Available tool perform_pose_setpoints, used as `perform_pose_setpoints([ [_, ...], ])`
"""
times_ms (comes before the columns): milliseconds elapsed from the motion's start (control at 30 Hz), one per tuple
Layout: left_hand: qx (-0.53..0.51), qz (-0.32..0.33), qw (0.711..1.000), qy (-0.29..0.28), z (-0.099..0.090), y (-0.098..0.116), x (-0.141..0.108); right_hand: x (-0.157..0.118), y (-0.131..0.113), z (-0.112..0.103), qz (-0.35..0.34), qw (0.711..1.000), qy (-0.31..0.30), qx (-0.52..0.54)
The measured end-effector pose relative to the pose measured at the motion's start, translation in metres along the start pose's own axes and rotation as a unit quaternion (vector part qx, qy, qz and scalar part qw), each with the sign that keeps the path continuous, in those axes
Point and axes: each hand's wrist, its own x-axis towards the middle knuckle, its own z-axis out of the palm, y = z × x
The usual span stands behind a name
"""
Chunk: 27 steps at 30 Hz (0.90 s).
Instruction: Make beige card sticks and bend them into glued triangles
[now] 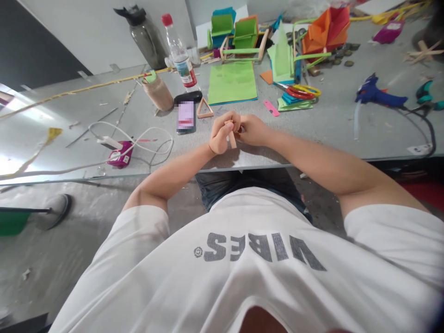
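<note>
My left hand (221, 135) is closed, with its thumb pressed on a short flat wooden stick (233, 140) that points down towards the table's front edge. Against it, my right hand (255, 130) is closed too, its curled fingers meeting the left fingertips. Whatever the right fingers grip is hidden between the hands. Just beyond the left hand lies a small triangle made of wooden sticks (205, 109). A phone (186, 115) rests to its left. Past the hands is a stack of green paper (232, 83), and a small pink sharpener-blade-like piece (271, 108) lies nearer the right hand.
Scissors with red and yellow handles (301, 92) lie on paper scraps. A blue glue gun (379, 94) with its cable is at the right. A plastic bottle (183, 64), a jar of sticks (158, 95) and a purple power adapter (120, 154) with a white cable are left. Folded-paper models (326, 34) stand behind.
</note>
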Motion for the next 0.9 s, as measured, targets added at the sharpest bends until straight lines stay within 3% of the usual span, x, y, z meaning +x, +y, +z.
perform_pose_setpoints([
  [67,-0.006,-0.021,0.999,-0.024,0.0,-0.005,-0.001,0.001,0.005,0.0,-0.008,1.0,-0.002,-0.025],
  [200,-0.029,-0.026,0.999,-0.001,-0.001,-0.009,-0.004,0.003,0.011,0.004,0.003,0.999,-0.003,-0.037],
  [633,-0.02,-0.008,1.0,-0.008,0.0,-0.022,-0.002,0.005,0.015,0.008,0.005,0.999,-0.004,-0.04],
  [900,0.01,0.023,0.998,-0.051,0.003,-0.008,0.001,0.004,0.016,0.009,-0.03,0.997,-0.007,-0.067],
])
